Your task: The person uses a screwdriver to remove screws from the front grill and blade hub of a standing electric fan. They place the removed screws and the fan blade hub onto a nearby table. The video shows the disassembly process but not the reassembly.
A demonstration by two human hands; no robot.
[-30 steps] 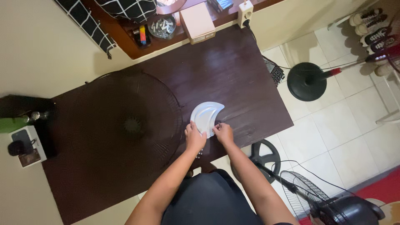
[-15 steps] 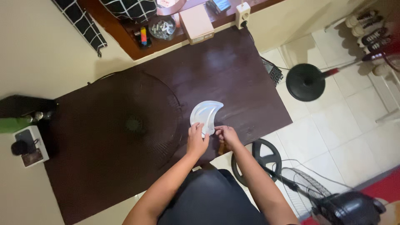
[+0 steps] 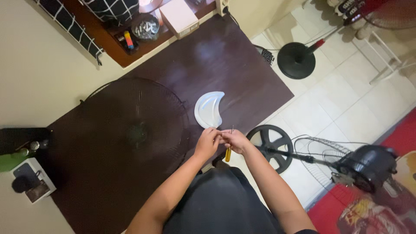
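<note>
- Head view, hands: I see my left hand (image 3: 206, 143) and right hand (image 3: 234, 139) pressed together at the near edge of the dark counter (image 3: 242, 78). The right hand's fingers are clenched around a screwdriver with a yellow handle (image 3: 228, 155), its thin shaft pointing up between the two hands. The left fingers pinch at the shaft's tip; what they hold there is too small for me to tell.
- Head view, progress: the pale fan blade (image 3: 208, 108) lies flat on the counter just beyond my hands, apart from them and untouched. The round black fan guard (image 3: 136, 125) lies beside it to the left. I judge the fan is already apart, with its pieces laid out, and the work now is with the tool and some small part.
- Head view, surroundings: a round black fan base (image 3: 297, 60) stands on the tiled floor at the far right. A second fan (image 3: 364, 167) on its stand leans close to my right elbow and crowds that side. A shelf (image 3: 108, 41) along the far wall carries small clutter.
</note>
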